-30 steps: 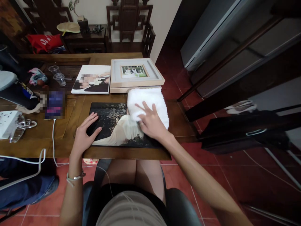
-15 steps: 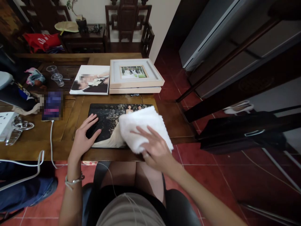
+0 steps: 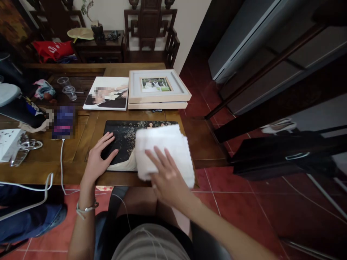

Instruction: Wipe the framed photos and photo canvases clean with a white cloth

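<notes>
A dark photo panel (image 3: pixel 121 131) lies flat on the wooden table, showing a pale gown trailing over a dark background. My left hand (image 3: pixel 101 159) rests on its left edge, fingers stretched out and apart, gripping nothing. Over the panel's right part is a folded white cloth (image 3: pixel 165 139) with a scalloped edge, which hides much of the picture. My right hand (image 3: pixel 169 178) holds this cloth against the panel, its fingers spread across the top and the thumb near the close edge. The cloth overhangs the table's front edge slightly.
Behind the panel are a photo print (image 3: pixel 108 99) and stacked light-wood picture frames (image 3: pixel 158 97). To the left are a phone-like device (image 3: pixel 63 122) on a white cable, a power strip (image 3: pixel 9 144), plastic cups (image 3: pixel 69 92) and a dark tumbler (image 3: pixel 16 108). Another person's leg (image 3: pixel 32 220) shows at lower left.
My right hand has slid the white cloth slightly left and toward me, and the cloth now lies squarer. My left hand stays on the panel. The whole view has shifted a little.
</notes>
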Available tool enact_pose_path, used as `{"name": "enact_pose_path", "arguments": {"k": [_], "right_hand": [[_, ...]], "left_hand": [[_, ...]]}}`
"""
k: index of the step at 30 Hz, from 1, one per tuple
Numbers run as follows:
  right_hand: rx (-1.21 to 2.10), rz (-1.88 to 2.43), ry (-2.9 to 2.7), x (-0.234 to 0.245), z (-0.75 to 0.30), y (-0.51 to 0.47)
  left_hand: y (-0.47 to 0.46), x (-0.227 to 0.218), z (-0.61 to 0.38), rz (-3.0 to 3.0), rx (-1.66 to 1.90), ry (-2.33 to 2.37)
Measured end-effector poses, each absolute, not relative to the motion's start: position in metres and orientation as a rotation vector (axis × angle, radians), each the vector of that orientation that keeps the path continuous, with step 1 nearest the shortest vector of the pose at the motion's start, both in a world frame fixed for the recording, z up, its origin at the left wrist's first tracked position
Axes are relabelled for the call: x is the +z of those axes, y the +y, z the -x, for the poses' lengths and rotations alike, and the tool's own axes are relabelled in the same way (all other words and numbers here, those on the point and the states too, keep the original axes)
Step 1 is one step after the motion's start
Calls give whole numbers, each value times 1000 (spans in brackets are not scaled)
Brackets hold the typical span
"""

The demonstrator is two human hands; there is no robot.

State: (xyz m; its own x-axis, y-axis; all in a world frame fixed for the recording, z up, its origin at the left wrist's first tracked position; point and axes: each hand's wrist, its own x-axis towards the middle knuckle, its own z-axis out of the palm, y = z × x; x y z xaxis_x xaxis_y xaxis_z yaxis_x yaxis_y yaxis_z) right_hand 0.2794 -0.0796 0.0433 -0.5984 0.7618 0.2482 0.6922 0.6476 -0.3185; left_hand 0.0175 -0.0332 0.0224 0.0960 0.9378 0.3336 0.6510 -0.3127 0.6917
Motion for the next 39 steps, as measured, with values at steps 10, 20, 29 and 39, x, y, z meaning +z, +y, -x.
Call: {"name": "enact_pose_path", "arguments": {"k": [10,20,29,39], "right_hand": [[494,964,-2497,62,-291,-46],[218,1243,-2540,47,-251,32],[511,949,-2669,62,-265,-107],[360,1089,-2590,57,-258,35]], "left_hand": [[-33,24,-19,-2036,1070,1553],[-34,22,-17,-2016,1093,1523],[-33,21,-17,-2016,1069,1541],[-34,20,-17,-2033,1079,1525]]}}
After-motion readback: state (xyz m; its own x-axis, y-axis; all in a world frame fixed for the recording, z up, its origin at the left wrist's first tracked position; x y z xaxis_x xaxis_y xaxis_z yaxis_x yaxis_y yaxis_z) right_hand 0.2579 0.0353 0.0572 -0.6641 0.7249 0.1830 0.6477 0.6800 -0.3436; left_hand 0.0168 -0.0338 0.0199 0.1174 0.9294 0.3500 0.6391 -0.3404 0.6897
